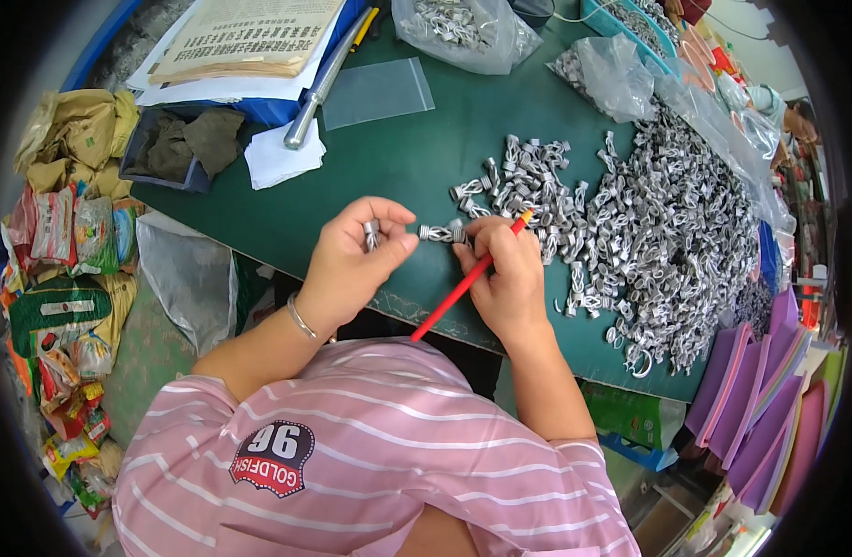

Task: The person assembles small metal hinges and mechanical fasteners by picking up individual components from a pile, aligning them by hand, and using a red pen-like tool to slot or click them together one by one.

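My left hand [347, 265], with a bangle on its wrist, is curled round a small grey metal piece [371, 234] with ribbed bands. Between the two hands is another grey metal piece [437, 233], with a coiled end and twisted openwork. The right fingertips pinch its right end, and its left end lies close to my left thumb and forefinger; whether they touch it I cannot tell. My right hand [507, 278] also holds a slim red stick [455, 299] with a yellow tip, slanting through the fist. Loose pieces of the same kind [537, 190] lie just beyond it.
A large heap of metal pieces [676, 241] covers the right of the green table [379, 158]. At the back are a filled plastic bag [468, 37], a flat clear bag [379, 93], a tapered metal rod [319, 93], papers [282, 156] and a box of dark cloths [170, 176].
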`<action>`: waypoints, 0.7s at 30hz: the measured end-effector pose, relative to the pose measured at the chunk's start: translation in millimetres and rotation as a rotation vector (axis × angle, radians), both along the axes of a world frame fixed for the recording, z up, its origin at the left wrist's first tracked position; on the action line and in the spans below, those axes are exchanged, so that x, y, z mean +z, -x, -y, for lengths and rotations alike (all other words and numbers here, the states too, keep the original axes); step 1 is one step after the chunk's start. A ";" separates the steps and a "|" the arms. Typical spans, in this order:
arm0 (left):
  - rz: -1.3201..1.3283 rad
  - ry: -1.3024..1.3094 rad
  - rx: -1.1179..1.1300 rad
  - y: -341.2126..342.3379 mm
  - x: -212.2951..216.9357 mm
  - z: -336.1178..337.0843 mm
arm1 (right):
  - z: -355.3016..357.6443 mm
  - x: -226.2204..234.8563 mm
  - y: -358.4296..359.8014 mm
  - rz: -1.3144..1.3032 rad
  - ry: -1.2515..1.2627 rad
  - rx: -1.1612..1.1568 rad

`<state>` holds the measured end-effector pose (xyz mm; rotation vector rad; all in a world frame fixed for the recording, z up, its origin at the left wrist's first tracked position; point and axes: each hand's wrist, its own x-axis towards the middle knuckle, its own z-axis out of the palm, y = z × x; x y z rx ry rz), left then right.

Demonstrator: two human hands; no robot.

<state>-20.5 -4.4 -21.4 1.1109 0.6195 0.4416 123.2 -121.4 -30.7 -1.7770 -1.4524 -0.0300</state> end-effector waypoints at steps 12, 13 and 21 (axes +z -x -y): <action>-0.001 -0.355 -0.085 -8.0 -7.0 6.7 | -10.8 -2.9 3.1 0.034 0.003 -0.064; -0.023 -0.367 -0.063 -7.5 -6.6 5.9 | -11.9 -1.7 4.4 0.031 -0.002 -0.065; -0.179 -0.767 -0.065 -5.5 -1.8 0.0 | -3.7 2.9 8.0 -0.136 -0.180 -0.012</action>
